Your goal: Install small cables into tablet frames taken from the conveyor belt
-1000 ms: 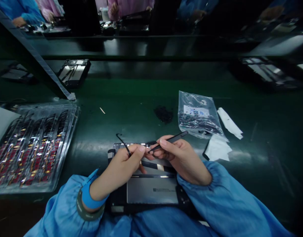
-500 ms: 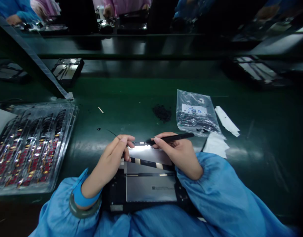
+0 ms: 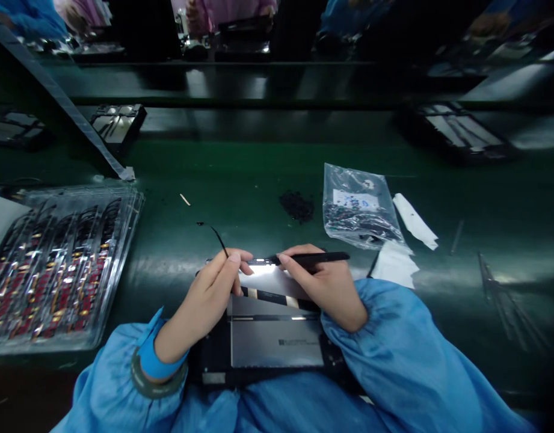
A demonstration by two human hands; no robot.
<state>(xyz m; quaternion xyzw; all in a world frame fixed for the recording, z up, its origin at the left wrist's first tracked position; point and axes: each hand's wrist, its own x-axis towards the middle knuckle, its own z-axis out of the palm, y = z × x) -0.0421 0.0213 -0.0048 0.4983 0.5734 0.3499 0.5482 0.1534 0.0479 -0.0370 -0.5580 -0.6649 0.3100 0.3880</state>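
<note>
Black and thin, the cable (image 3: 219,237) stuck out of the left hand (image 3: 211,282), free end curling to approx. 11 o'clock (clock centred on the open device (image 3: 277,328), 12 = away from the wearer). Left thumb & fingers were pinched on it; its other end was hidden, so couldn't tell where it ran. Right hand (image 3: 333,285) was closed pen-style round a dark tool (image 3: 324,257), tip pointing to 9 near the device's far edge; contact unclear.

Handling: cable prob. v. light & bendy, small end piece easily damaged; best pinched mid-length, w/o kinking. Tool looked stiff, light, OK mid-shaft. Device prob. heavier; silver panel (image 3: 258,352) looked smooth, maybe slippery, so hold by the dark outer edges, no pressing on the panel or striped band (image 3: 270,296).

Around: pile of black bits (image 3: 297,206) just past 12, easily scattered; clear bag (image 3: 358,207) at 1; white papers (image 3: 415,221) at 2; blurry slim objects (image 3: 504,300) at 3; pale stick (image 3: 185,199) at 11; clear tray (image 3: 116,288) of parts at 9–10. In the way: both hands hid bits of the far edge, & right sleeve (image 3: 394,331) crowded the device's 3 o'clock side.
</note>
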